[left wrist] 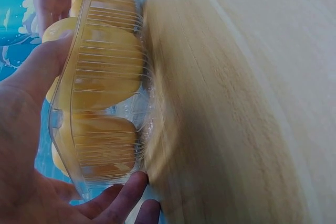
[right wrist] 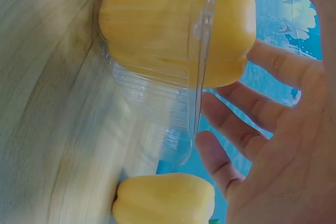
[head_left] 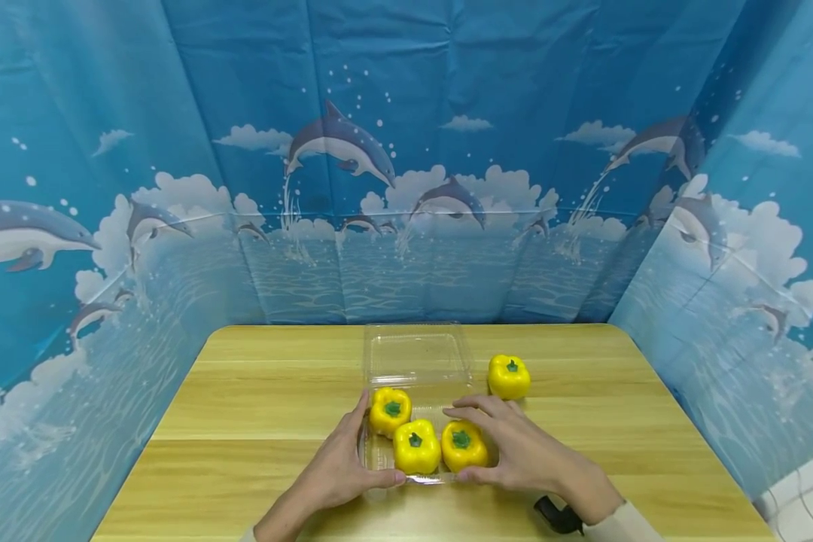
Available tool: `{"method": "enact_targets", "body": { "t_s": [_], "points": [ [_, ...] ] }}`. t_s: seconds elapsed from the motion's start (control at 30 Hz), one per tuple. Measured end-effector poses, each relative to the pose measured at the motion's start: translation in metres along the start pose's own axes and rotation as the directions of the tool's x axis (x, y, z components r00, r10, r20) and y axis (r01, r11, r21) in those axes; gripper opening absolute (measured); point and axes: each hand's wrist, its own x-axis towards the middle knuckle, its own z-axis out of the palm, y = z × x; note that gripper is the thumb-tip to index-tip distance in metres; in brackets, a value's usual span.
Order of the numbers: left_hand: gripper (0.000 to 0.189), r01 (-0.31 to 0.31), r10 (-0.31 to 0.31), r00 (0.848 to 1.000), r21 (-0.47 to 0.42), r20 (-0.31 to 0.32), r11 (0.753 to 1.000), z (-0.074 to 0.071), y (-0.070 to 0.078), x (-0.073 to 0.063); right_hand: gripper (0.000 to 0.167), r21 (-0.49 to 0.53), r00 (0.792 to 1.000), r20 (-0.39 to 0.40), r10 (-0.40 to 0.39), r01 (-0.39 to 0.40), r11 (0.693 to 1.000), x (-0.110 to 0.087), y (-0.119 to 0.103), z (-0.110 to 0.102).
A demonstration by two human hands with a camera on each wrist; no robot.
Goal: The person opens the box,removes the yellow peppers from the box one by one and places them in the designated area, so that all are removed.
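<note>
A clear plastic clamshell container [head_left: 432,399] lies on the table with its lid [head_left: 416,354] folded back, away from me. Three yellow bell peppers with green stems sit in its base: one at the back left [head_left: 389,410], one at the front middle [head_left: 416,447], one at the front right [head_left: 464,446]. My left hand [head_left: 339,461] grips the container's left side, thumb at the front rim, fingers around the lower corner [left wrist: 131,190]. Spread loosely around the front-right pepper, my right hand [head_left: 518,446] touches it with a fingertip, as the right wrist view shows [right wrist: 278,129].
Another yellow bell pepper [head_left: 509,377] stands on the wooden table [head_left: 257,406], right of the container. A black curved object [head_left: 558,516] lies by my right wrist. Blue curtains with dolphins [head_left: 440,263] hang around the table's back and sides.
</note>
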Motion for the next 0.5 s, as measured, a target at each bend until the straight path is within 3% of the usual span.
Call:
{"method": "enact_targets", "body": {
  "t_s": [0.5],
  "points": [
    [0.154, 0.002, -0.002, 1.000, -0.012, 0.003, 1.000, 0.0000, -0.0007, 0.0013, 0.078, -0.017, 1.000, -0.001, 0.000, 0.000, 1.000, 0.0003, 0.0037, 0.0052]
  ]
}}
